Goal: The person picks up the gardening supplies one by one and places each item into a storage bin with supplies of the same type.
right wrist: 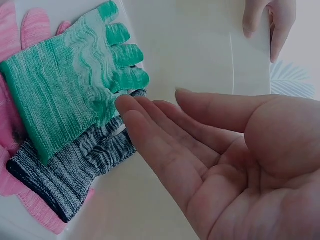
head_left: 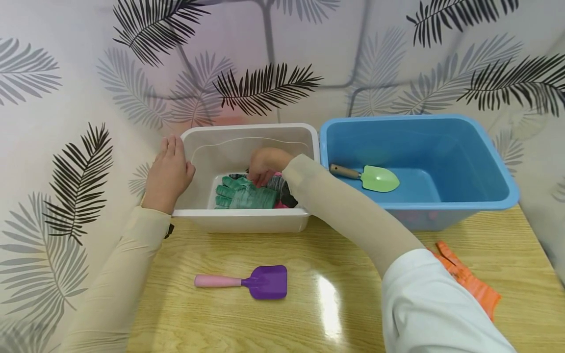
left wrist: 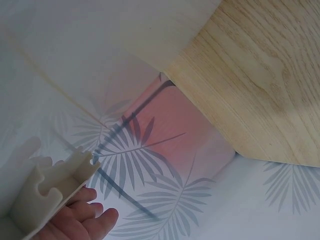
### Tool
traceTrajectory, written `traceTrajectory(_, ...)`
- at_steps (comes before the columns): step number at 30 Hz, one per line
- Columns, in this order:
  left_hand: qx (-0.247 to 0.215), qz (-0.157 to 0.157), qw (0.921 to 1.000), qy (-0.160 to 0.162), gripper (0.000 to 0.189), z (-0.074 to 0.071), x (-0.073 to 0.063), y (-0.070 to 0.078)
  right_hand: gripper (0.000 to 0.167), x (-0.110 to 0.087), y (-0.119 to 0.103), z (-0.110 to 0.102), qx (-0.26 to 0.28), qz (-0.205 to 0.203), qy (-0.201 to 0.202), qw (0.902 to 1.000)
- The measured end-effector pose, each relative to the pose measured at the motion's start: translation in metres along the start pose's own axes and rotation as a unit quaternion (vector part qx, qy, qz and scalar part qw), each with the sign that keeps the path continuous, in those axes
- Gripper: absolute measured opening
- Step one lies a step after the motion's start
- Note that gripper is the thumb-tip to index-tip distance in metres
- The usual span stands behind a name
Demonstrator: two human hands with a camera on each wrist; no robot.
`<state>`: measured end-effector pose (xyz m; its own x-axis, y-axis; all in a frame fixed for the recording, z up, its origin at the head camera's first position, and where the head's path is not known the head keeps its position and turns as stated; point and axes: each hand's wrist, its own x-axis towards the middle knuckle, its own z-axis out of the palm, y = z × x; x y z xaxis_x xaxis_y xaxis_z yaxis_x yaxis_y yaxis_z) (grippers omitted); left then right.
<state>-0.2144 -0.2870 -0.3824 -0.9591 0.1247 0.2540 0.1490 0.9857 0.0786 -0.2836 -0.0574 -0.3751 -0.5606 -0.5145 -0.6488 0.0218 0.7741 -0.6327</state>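
My left hand (head_left: 167,176) holds the left wall of a white plastic bin (head_left: 247,221), thumb inside and fingers outside. Inside the bin, my right hand (head_left: 265,165) reaches down over a green and white knit glove (head_left: 253,198), palm up and fingers loosely extended in the right wrist view, with nothing in it. Its fingertips (right wrist: 132,117) come right beside that glove's fingers. Under the green glove lie a black and white knit glove (right wrist: 52,172) and pink knit gloves (right wrist: 42,212), partly covered.
To the right, a blue bin (head_left: 419,216) contains a light green trowel (head_left: 380,179) with a wooden handle. A purple shovel (head_left: 270,283) with a pink handle lies on the wooden table (head_left: 229,328). An orange glove (head_left: 474,284) is partly hidden behind my right sleeve. Leaf-patterned cloth stands behind.
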Motion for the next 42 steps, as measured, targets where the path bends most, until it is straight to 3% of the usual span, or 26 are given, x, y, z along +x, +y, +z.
traceTrajectory(13, 0.001, 0.001, 0.9999, -0.012, 0.06, 0.001, 0.002, 0.006, 0.038, -0.006, 0.005, -0.003, 0.022, -0.022, 0.006, 0.9995)
traceTrajectory(20, -0.004, 0.0, 0.9996, -0.028, 0.06, 0.007, 0.004, 0.008, 0.038, -0.011, 0.003, -0.004, 0.13, -0.05, -0.007, 0.9903)
traceTrajectory(25, -0.01, -0.001, 0.9998, -0.019, 0.061, 0.008, 0.003, 0.007, 0.031, -0.025, -0.012, -0.01, 0.158, -0.102, 0.008, 0.9822)
traceTrajectory(30, -0.006, 0.01, 0.9999, 0.002, 0.06, 0.007, 0.0, 0.007, 0.027, -0.05, -0.026, -0.015, 0.163, -0.136, 0.021, 0.9771)
traceTrajectory(34, -0.003, 0.013, 0.9999, 0.005, 0.061, 0.004, 0.0, 0.007, 0.027, -0.081, -0.028, -0.019, 0.123, -0.163, 0.036, 0.9782)
traceTrajectory(42, -0.007, 0.004, 0.9999, -0.014, 0.062, -0.003, -0.002, 0.004, 0.026, -0.153, -0.005, -0.034, 0.096, -0.218, 0.063, 0.9692)
